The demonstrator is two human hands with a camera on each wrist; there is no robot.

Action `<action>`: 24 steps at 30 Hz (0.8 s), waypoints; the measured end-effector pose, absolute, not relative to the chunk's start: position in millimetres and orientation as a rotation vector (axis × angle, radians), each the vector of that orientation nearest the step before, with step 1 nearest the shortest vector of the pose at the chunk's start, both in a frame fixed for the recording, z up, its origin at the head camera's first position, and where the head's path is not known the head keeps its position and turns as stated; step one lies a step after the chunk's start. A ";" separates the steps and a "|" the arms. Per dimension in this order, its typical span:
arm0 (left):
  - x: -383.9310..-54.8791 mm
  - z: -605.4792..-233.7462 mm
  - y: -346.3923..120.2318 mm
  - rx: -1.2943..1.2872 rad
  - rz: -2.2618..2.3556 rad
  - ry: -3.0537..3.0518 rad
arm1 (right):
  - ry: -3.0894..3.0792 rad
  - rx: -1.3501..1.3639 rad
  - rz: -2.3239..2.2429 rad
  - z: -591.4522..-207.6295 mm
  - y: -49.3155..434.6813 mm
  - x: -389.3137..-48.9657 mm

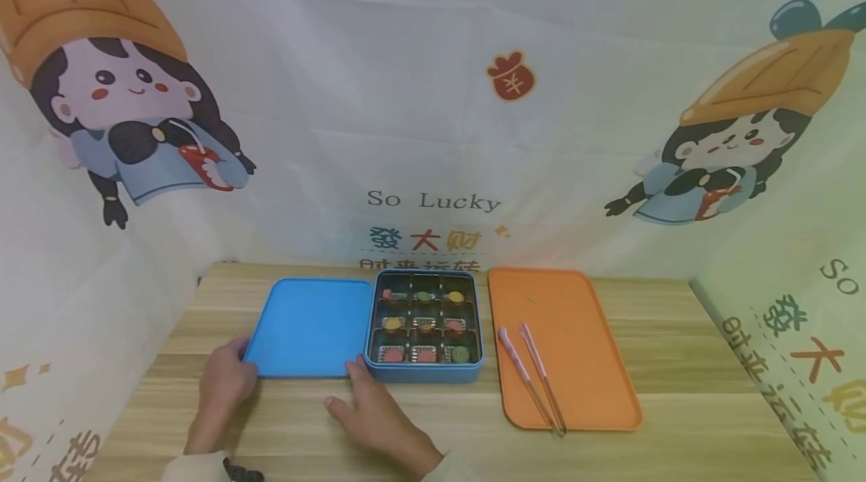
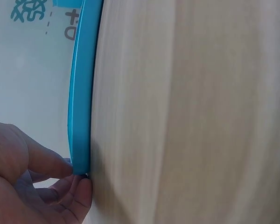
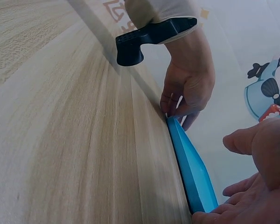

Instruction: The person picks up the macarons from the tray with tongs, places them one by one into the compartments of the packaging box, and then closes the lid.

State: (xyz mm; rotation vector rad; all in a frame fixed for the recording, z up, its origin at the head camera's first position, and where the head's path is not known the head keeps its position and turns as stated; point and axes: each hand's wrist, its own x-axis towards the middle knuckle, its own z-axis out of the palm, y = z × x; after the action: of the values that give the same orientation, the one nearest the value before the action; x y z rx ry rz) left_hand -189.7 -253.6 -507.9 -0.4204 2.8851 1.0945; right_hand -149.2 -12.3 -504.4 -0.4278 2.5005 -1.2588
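Note:
A flat blue lid (image 1: 311, 328) lies on the table, left of a blue box (image 1: 426, 374). My left hand (image 1: 228, 377) pinches the lid's near left corner. In the left wrist view, the thumb of the left hand (image 2: 42, 182) is on the edge and the fingers curl low by the corner. My right hand (image 1: 379, 410) is at the lid's near right corner, beside the box, fingers loosely extended and thumb apart. Its fingertips touch the corner in the right wrist view. Inside the box, dark compartments hold small pink, yellow and green pieces, several in clear trays.
An orange tray (image 1: 595, 384) lies right of the box. Two slim tongs-like arms with pale pink tips (image 1: 531, 347) rest on it. A printed white cloth (image 1: 433, 128) hangs behind and beside the wooden table (image 1: 697, 407).

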 end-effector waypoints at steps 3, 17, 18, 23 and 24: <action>-187.7 -506.9 -257.6 -0.415 1.063 2.876 | 2.496 -0.419 -1.269 -504.6 -13.9 -149.4; -185.7 -499.8 -263.6 -0.350 0.814 2.831 | 2.424 -0.280 -1.379 -508.8 -20.4 -153.3; -186.1 -499.7 -263.6 -0.353 0.822 2.829 | 2.426 -0.273 -1.382 -508.3 -20.0 -154.0; -188.0 -500.3 -263.9 -0.373 0.865 2.807 | 2.430 -0.261 -1.414 -503.5 -17.3 -156.3; -188.3 -500.7 -264.0 -0.375 0.863 2.807 | 2.426 -0.259 -1.427 -502.4 -16.9 -156.6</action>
State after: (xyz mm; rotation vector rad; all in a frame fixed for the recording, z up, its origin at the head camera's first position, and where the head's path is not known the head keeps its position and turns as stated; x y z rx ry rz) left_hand -188.3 -264.0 -500.7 -0.3749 2.8068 0.8631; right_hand -156.6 -16.9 -502.4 -0.2589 2.4256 -1.4269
